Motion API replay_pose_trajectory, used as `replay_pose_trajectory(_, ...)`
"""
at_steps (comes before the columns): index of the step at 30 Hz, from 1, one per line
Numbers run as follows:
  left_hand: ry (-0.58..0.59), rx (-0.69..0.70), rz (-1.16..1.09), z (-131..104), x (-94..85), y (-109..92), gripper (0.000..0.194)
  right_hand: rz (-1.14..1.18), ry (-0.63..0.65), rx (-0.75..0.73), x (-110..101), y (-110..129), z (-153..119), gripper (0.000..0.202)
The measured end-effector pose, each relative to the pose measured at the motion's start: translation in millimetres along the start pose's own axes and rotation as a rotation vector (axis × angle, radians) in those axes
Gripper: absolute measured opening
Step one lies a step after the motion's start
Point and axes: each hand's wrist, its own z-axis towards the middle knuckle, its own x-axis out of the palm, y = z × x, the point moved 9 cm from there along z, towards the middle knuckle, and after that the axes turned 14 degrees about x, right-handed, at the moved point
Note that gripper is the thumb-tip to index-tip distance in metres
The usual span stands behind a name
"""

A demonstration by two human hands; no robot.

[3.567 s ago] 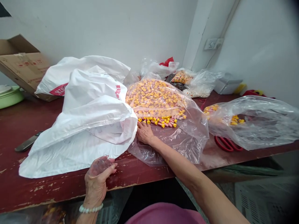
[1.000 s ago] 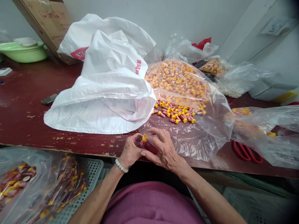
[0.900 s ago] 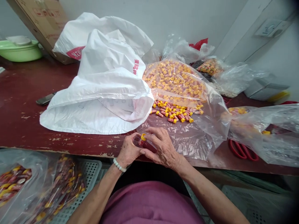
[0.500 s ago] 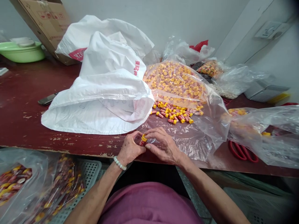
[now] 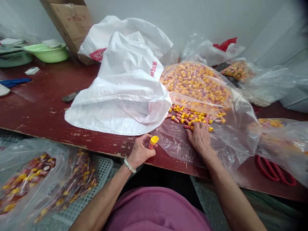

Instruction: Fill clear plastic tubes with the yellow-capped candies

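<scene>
Near the table's front edge, my left hand (image 5: 140,152) is closed around a small tube with a flipped-open-looking yellow cap (image 5: 154,140). A clear, see-through piece (image 5: 146,141) also shows inside that hand, its shape partly hidden by the fingers. Further right, my right hand (image 5: 200,138) reaches palm down onto the loose tubes (image 5: 183,115), fingers stretched and somewhat apart. One red-patterned tube (image 5: 187,127) lies against its thumb and forefinger. These tubes spill from the mouth of a large clear plastic bag (image 5: 197,83) filled with more of them.
A white woven sack (image 5: 115,112) lies open-mouthed left of the tubes. Red-handled scissors (image 5: 274,171) rest at the right, beside another clear bag (image 5: 284,138). A phone (image 5: 70,97) and a green basin (image 5: 49,53) are leftward. Bagged tubes (image 5: 31,175) sit below the table's edge.
My right hand has left the tube in my left hand and moved right and forward to the loose tubes. My left hand keeps its hold. The camera view has turned left.
</scene>
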Motion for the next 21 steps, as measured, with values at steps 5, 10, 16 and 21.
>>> replay_pose_trajectory(5, 0.024, 0.088, 0.102, 1.4, 0.5, -8.4, 0.030, 0.130, 0.073, -0.069, 13.9, 1.4, -5.5, 0.024)
replay_pose_trajectory(10, 0.028, 0.150, 0.221, 1.4, 1.3, -12.8, 0.033, 0.214, 0.106, -0.049, 16.9, 5.5, -0.6, 0.024)
replay_pose_trajectory(16, 0.052, 0.191, 0.327, -0.8, -0.3, -19.0, 0.036, 0.598, 0.208, -0.162, -29.7, 48.5, -17.1, 0.021)
replay_pose_trajectory(21, 0.149, 0.208, 0.407, 1.2, 5.7, -26.9, 0.036, 0.682, 0.333, -0.524, -81.0, 111.3, -54.0, 0.021)
